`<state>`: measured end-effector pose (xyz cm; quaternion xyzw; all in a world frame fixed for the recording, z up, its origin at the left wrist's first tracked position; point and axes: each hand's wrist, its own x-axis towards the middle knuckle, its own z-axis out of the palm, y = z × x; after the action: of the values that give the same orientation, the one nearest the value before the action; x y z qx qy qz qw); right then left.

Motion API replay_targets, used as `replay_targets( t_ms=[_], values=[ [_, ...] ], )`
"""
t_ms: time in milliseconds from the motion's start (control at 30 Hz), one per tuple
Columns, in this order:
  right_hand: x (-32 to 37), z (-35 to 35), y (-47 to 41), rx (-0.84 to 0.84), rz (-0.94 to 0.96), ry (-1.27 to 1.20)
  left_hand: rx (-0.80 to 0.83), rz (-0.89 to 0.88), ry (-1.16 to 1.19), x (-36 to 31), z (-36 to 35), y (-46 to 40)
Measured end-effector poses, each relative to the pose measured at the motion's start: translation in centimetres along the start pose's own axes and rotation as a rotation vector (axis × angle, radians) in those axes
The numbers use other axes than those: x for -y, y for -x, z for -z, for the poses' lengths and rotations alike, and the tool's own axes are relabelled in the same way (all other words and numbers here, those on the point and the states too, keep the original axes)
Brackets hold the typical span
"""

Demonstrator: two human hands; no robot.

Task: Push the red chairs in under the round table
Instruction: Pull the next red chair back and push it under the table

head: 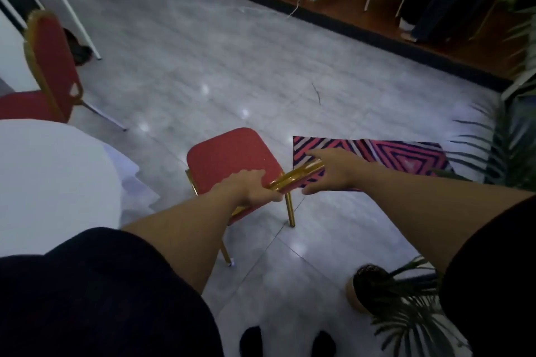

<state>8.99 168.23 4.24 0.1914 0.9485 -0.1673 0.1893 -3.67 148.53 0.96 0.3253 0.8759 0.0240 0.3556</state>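
A red chair with a gold frame stands in the middle of the view, just right of the round table with its white cloth. The seat lies outside the table's edge. I look down on the gold top rail of its backrest. My left hand is closed around the rail's left end. My right hand holds the right end, fingers over the far side and thumb below. A second red chair stands at the far left, behind the table, its back turned towards me.
A pink striped rug lies on the grey tile floor right of the chair. A potted plant and palm leaves crowd the right side. White table legs stand at the back left, and a raised wooden platform at the back right.
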Motion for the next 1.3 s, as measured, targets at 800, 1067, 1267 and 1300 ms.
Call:
replay_targets(
  t_ms=[800, 1067, 1267, 1300],
  values=[
    [-3.6, -1.4, -14.0, 0.314, 0.651, 0.319, 0.046, 0.27, 0.206, -0.2, -2.9, -3.4],
    [-3.8, 0.4, -17.8, 0.357, 0.685, 0.402, 0.057, 0.284, 0.209, -1.7, -2.3, -4.7],
    [-2.5, 2.2, -22.6, 0.387, 0.785, 0.495, 0.016, 0.401, 0.316, -2.5, -1.4, -6.0],
    [-2.2, 2.4, -23.6, 0.389, 0.812, 0.515, 0.018, 0.426, 0.339, -2.5, -1.1, -6.2]
  ],
)
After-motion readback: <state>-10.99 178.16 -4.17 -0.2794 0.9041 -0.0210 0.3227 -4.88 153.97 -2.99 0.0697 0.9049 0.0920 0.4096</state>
